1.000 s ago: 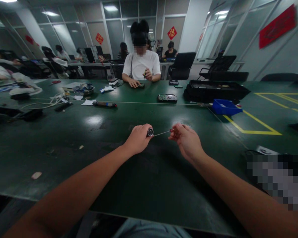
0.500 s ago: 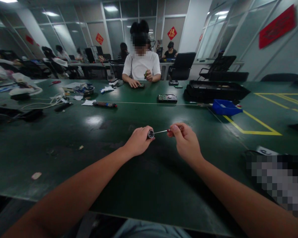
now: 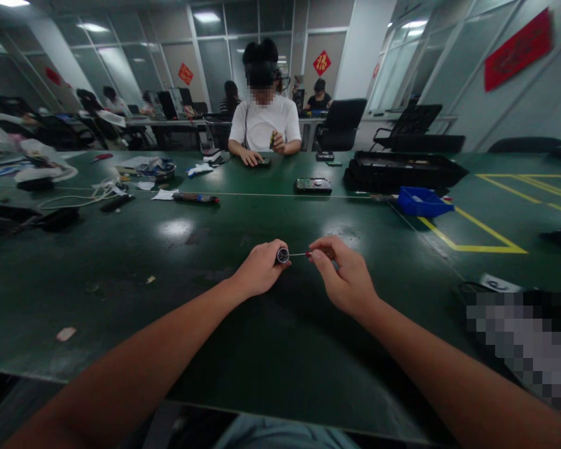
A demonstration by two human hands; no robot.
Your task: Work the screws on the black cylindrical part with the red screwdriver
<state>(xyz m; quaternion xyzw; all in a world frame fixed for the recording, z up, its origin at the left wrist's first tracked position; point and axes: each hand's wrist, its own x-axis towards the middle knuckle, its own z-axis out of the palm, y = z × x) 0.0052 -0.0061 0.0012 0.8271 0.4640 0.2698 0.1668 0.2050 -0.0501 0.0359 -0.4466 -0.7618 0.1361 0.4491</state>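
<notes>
My left hand is closed around a dark cylinder, whose round silvery end faces right. My fingers hide most of its body, so its kind cannot be made out. In my right hand is a screwdriver with a thin metal shaft and a red collar; its handle lies mostly behind my fingers. The shaft points left, and its tip is at the cylinder's open end. How deep the tip sits inside does not show. Both hands are above the green table.
A person sits opposite, holding a small part. Beyond my hands lie a hard drive, a blue bin, a black tray and a brown-grey tool. Cables and scraps are at the left.
My right hand has moved slightly left toward the cylinder, and less of the screwdriver's shaft shows. The right fingers have shifted on the handle. My left hand keeps its hold.
</notes>
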